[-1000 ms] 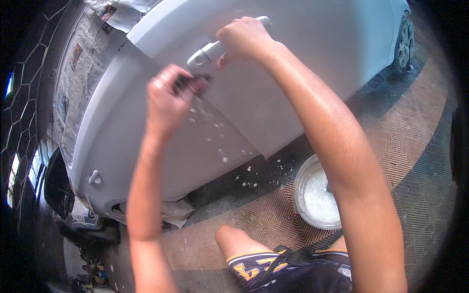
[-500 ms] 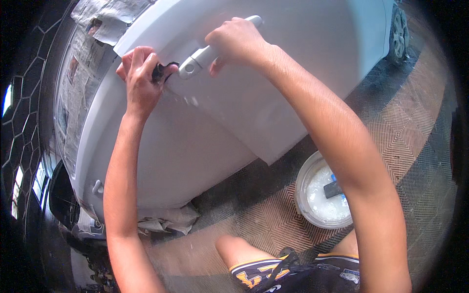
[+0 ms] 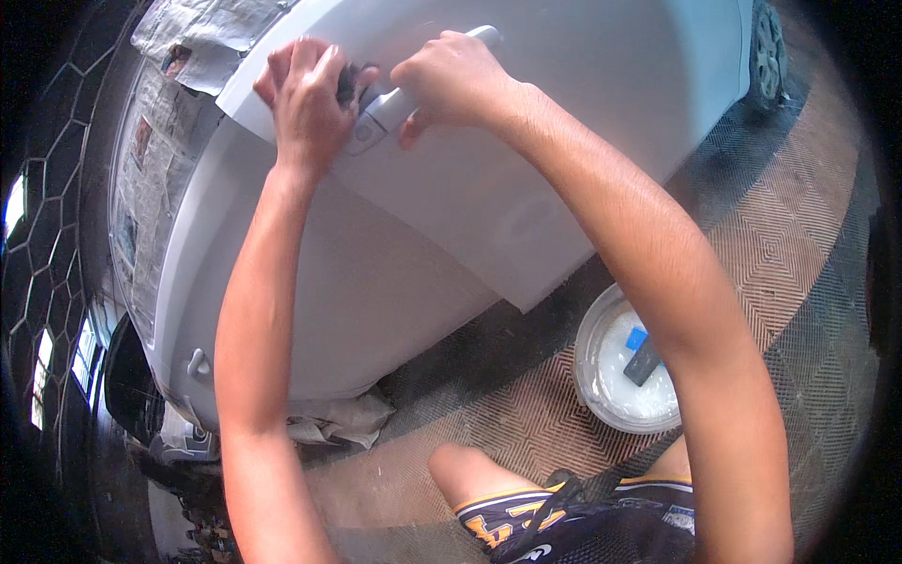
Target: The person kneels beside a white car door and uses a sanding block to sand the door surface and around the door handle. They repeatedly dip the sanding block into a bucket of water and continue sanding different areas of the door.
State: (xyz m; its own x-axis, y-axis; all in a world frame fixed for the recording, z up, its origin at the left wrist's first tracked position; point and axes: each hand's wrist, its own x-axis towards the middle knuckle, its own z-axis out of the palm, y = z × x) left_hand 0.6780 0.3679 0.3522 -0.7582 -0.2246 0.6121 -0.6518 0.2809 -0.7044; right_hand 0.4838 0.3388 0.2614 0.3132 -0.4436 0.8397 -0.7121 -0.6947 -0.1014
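A white car door [image 3: 395,254] stands in front of me, with a white door handle [image 3: 487,36] near its upper part. My right hand [image 3: 453,80] is wrapped around the handle's middle, thumb hanging below it. Beside it, my left hand [image 3: 312,101] pinches a crumpled black piece of sandpaper [image 3: 347,86] between thumb and fingers, against the handle's near end. Below that hand shows the lock cover [image 3: 366,133] with its round keyhole. Most of the sandpaper is hidden inside my fingers.
A clear bucket [image 3: 581,376] of milky, foamy water stands on the ridged floor mat [image 3: 507,395], with a dark block [image 3: 643,363] and a blue piece [image 3: 636,337] in it. Newspaper [image 3: 141,188] covers the car's windows. A wheel [image 3: 768,61] shows far right.
My left hand has moved up and to the right with the sandpaper, from beside the lock cover to above it. My right hand keeps its hold on the handle.
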